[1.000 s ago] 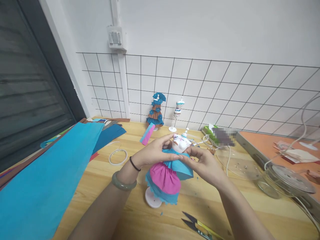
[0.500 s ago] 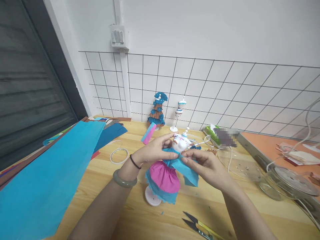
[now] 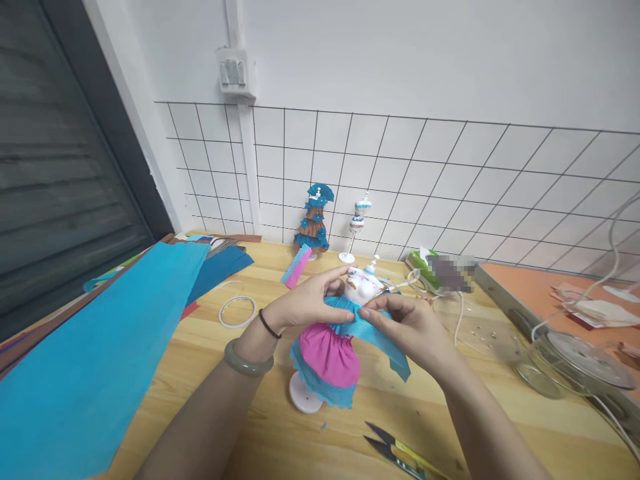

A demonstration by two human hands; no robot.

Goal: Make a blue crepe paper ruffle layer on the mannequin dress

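A small white dress form (image 3: 363,287) with a knobbed top stands tilted on a round white base (image 3: 305,393). It wears a gathered pink skirt (image 3: 330,357) with a scalloped blue hem. My left hand (image 3: 315,297) wraps round the form's side, its thumb pressing blue pleats against the waist. Between the thumb and fingers of my right hand (image 3: 400,320) is a blue crepe paper strip (image 3: 383,343), pinched at the front of the waist; its loose end hangs down to the right. Below lie the thread snips (image 3: 395,450), touched by neither hand.
Large blue sheets (image 3: 100,347) cover the table's left side. A white ring (image 3: 238,311) and a pink-and-blue strip (image 3: 297,267) lie behind my left arm. At the back stand a dressed form (image 3: 315,220) and a bare one (image 3: 358,223). A clear jar (image 3: 555,367) is at right.
My right fingers have shifted slightly left along the waist. The strip's loose end has swung to the right and lies more stretched out. My left hand keeps its hold.
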